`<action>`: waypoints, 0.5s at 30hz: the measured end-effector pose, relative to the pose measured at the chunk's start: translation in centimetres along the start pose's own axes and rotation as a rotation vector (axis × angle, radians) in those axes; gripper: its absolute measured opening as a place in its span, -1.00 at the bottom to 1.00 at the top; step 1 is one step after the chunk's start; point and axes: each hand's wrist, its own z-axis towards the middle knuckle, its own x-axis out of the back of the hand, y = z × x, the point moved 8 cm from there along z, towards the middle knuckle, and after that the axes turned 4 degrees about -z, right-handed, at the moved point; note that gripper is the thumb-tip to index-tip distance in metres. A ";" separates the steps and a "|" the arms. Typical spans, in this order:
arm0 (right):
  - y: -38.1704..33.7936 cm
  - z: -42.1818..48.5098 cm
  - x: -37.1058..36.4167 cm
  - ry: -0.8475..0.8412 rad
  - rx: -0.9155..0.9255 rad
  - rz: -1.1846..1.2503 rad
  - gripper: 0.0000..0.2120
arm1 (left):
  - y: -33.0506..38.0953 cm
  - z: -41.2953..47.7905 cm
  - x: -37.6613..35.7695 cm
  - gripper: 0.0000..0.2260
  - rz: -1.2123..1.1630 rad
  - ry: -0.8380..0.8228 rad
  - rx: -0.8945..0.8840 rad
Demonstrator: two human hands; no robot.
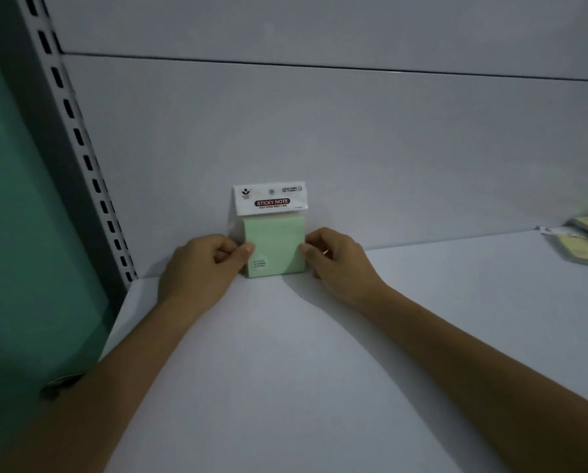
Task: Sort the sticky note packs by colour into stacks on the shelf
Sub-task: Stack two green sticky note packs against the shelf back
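- Green sticky note pack (275, 245): lies at the back of the white shelf (320, 353), its top edge against the grey back panel (320, 131). A white header card reading "STICKY NOTE" tops the clear wrapper. It seems to rest on further material beneath; whether that is a stack of packs cannot be told.
- Left hand (197, 269): curled, not spread. The thumb tip presses on the pack's left edge and the bent fingers close against the same side, so the hand pinches the pack's left margin. The heel of the hand is low over the shelf; contact there cannot be confirmed.
- Right hand (337, 264): likewise curled. The thumb tip bears on the pack's right edge, with the fingers folded in beside it, pinching the right margin.
- Both hands grip the same pack from opposite sides, forearms reaching in from the lower corners of the view.
- Yellow sticky note packs (586, 238): lie at the far right of the shelf, overlapping one another, well apart from the green pack and partly cut off by the frame edge.
- Slotted metal upright (81, 141): runs along the shelf's left side, with a green wall surface (19, 199) beyond it.
- Lighting is dim; small print on the pack is illegible.
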 end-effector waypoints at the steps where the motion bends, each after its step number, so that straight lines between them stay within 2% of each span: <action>1: -0.1 0.0 0.0 0.000 0.001 0.002 -0.91 | -0.1 0.1 0.0 -0.75 0.002 0.008 0.000; 4: 0.0 0.2 0.2 0.004 -0.011 0.010 -0.91 | -0.3 0.0 -0.3 -0.74 0.022 0.010 0.014; 10: 0.6 0.4 0.0 0.007 0.002 -0.016 -0.91 | -1.1 -0.1 -0.9 -0.76 -0.098 0.000 0.081; 13: 0.5 0.5 0.6 0.062 -0.029 0.017 -0.92 | -0.4 -0.5 -0.2 -0.81 -0.138 0.024 0.081; 15: 0.8 -0.1 1.5 0.129 -0.098 0.099 -0.84 | 0.2 -1.3 0.5 -0.84 -0.151 0.024 0.105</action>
